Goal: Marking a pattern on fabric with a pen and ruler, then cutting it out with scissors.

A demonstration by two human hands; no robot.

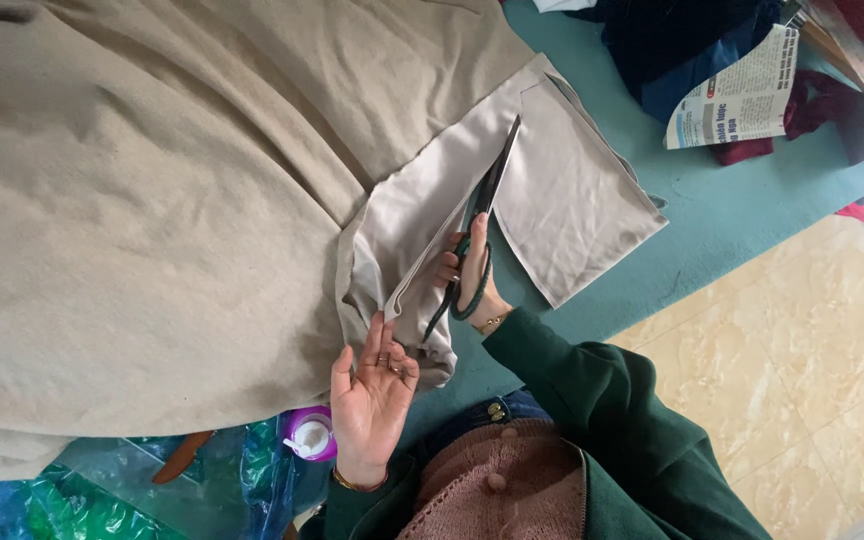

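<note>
Right hand grips tailor's shears, blades pointing far along the grey lining; open left hand lifts its near edge.

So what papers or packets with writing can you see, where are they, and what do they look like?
Newspaper sheet: top right on the teal table, against dark blue cloth; creased white page with blue and dark print.
Small round container: bottom, just beside the left hand; purple with a white top, no readable label.
Plastic bags: bottom left corner; crinkly, see-through blue and green.
No screens or signs.
</note>
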